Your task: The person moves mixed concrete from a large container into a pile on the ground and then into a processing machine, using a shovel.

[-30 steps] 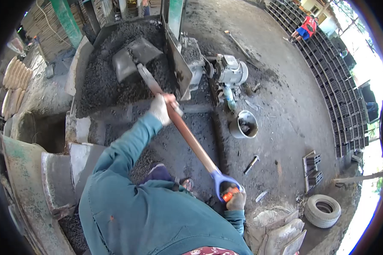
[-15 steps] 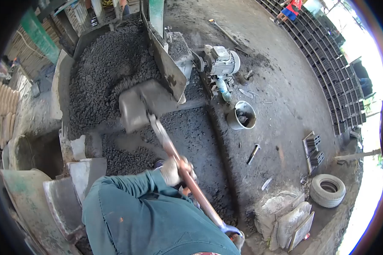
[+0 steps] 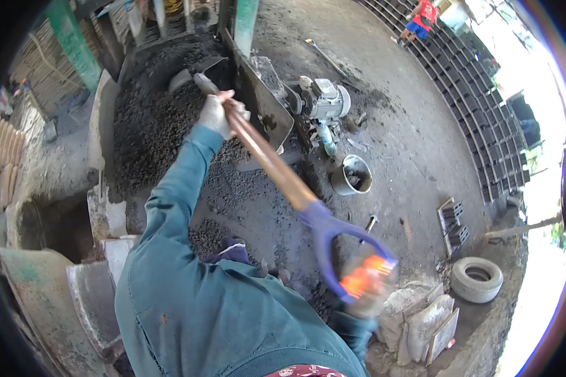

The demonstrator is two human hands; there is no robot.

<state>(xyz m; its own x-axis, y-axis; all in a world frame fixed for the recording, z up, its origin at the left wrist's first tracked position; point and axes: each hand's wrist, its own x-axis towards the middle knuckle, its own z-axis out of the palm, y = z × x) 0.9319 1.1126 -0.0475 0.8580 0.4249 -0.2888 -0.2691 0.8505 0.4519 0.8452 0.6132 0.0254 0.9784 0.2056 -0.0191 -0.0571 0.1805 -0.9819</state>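
Observation:
A shovel (image 3: 270, 162) with a wooden shaft and a purple D-shaped handle slants across the view. My left hand (image 3: 219, 115), in a pale glove, is wrapped round the lower shaft close to the blade. Blurred by motion, my right hand (image 3: 367, 286) grips the end of the D-handle, with bright orange on its glove. The shovel's blade is partly sunk in a heap of dark, damp grainy mix (image 3: 148, 135) inside a walled bin, so most of it is hidden.
An electric motor (image 3: 329, 99) stands right of the bin's metal side wall (image 3: 264, 103). Beyond it are a bucket (image 3: 351, 175), another long-handled tool (image 3: 327, 58) on the floor, a tire (image 3: 477, 280) and stacked blocks (image 3: 465, 103). A person in red (image 3: 424, 16) stands far off.
The shovel has moved forward and up into the heap, its blade going from the heap's near edge to deeper in. My left arm has stretched out, and the right hand has come up into view.

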